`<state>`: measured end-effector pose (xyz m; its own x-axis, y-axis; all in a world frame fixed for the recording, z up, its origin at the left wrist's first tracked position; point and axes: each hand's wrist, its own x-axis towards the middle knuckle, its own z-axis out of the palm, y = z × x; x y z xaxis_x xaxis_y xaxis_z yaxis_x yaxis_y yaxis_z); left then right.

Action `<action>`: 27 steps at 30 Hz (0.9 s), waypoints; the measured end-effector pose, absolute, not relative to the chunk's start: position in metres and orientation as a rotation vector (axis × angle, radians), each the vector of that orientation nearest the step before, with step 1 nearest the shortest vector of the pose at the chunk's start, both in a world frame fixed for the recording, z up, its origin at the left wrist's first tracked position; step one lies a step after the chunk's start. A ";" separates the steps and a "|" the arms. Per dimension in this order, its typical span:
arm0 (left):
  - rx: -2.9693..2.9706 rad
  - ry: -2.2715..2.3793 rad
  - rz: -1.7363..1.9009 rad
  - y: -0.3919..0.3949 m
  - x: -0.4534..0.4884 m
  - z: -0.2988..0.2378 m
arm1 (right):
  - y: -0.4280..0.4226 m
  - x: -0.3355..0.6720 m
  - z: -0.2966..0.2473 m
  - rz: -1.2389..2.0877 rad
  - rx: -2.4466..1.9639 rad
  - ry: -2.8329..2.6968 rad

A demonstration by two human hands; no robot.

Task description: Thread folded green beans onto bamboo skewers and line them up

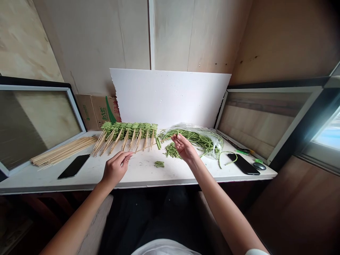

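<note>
My left hand point(116, 167) is closed on the lower end of a thin bamboo skewer point(143, 149), which slants up to the right. Cut green bean pieces point(158, 142) are threaded crosswise near its far end. At that end, my right hand point(184, 146) pinches a short green bean piece point(177, 132) between thumb and fingertips. Below lies a small group of cut bean pieces point(159, 164) on the white table point(143, 177). A larger heap of cut pieces point(172, 150) sits beside my right hand, partly hidden by it.
Finished bean skewers point(127, 131) are stacked at the back left, near a bundle of bare skewers point(63, 150). Long beans point(199, 139) lie in a clear plastic bag at the right. Phones point(73, 166) point(243, 163) rest on both sides. A white foam board point(170, 97) stands behind.
</note>
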<state>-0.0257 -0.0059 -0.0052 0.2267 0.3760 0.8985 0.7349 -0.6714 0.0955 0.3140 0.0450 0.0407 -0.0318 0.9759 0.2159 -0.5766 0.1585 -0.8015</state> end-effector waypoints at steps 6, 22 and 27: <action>-2.158 -1.054 -1.421 -0.013 -0.019 0.001 | 0.036 0.308 0.049 1.483 -0.407 -0.781; -2.122 -1.033 -1.389 -0.016 -0.017 0.003 | 0.040 0.309 0.048 1.401 -0.423 -0.748; -2.119 -1.016 -1.424 -0.016 -0.018 0.004 | 0.040 0.309 0.048 1.304 -0.481 -0.789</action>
